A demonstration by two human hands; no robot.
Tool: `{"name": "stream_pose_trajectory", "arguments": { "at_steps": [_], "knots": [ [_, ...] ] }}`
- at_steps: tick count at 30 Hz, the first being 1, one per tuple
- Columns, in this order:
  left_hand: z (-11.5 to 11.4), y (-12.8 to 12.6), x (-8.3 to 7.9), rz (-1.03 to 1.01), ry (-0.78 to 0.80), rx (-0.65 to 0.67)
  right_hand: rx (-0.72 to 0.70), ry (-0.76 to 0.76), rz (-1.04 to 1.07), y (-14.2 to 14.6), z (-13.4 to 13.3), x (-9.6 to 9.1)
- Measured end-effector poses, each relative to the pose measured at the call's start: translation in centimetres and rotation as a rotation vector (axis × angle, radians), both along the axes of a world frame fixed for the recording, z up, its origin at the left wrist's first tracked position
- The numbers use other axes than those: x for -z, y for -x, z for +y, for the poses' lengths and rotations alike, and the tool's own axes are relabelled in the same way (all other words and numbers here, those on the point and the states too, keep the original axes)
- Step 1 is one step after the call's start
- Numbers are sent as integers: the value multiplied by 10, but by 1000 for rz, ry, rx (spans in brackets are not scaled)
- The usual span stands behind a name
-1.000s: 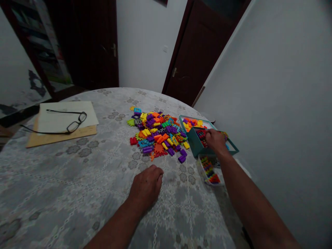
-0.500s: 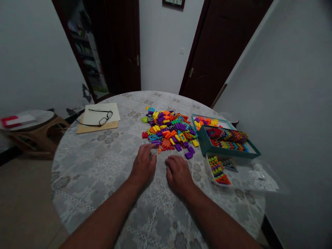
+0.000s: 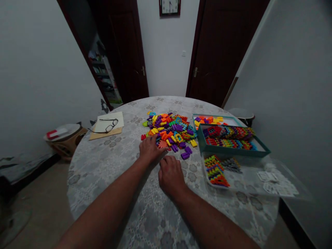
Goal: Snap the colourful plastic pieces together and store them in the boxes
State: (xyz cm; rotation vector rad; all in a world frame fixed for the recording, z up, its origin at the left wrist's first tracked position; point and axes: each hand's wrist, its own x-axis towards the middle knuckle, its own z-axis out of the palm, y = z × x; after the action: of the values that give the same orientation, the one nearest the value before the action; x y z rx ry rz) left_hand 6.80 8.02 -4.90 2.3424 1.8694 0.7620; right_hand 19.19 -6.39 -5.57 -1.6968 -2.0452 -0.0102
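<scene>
A heap of small bright plastic building pieces [image 3: 172,129] lies on the round table [image 3: 114,166] with a lace-pattern cloth. My left hand [image 3: 149,149] lies knuckles up at the heap's near edge, fingers stretched onto the nearest pieces. Just below it, my right hand [image 3: 169,174] rests on the cloth with its fingers curled under; what they hold, if anything, is hidden. A teal box [image 3: 207,148] with assembled coloured pieces stands right of the heap. In front of the box sits a clear tray [image 3: 215,171] with stacked pieces.
Glasses [image 3: 109,125] lie on papers [image 3: 103,134] at the table's left. A clear lid with stickers [image 3: 272,181] overhangs the right edge. A low stool [image 3: 64,140] stands on the floor to the left. Behind are two dark doors, a wall clock [image 3: 169,6], and a wall close on the right.
My right hand left the teal box and came down onto the cloth near me. My left hand slid forward to the heap's edge. The view pulled back and shifted.
</scene>
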Motion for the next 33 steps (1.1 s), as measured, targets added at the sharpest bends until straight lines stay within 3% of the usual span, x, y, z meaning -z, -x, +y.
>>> {"name": "stream_pose_trajectory", "arguments": {
  "at_steps": [3,9,13,22,27,33],
  "knots": [
    [2,-4,7,-10,-46,0,-5,0,14,1,1,0],
    [-10,21,11,-79,-26,333,-39,3,97,0,3,0],
    [-33,35,9,-107,-16,393,-62,39,213,-5,4,-1],
    [-82,26,-5,-200,-9,258,-16,108,389,-13,9,-9],
    [-83,24,-14,-285,30,150,-2,53,501,-15,13,-3],
    [-69,22,-18,-418,77,61,-17,44,520,-16,16,1]
  ]
}}
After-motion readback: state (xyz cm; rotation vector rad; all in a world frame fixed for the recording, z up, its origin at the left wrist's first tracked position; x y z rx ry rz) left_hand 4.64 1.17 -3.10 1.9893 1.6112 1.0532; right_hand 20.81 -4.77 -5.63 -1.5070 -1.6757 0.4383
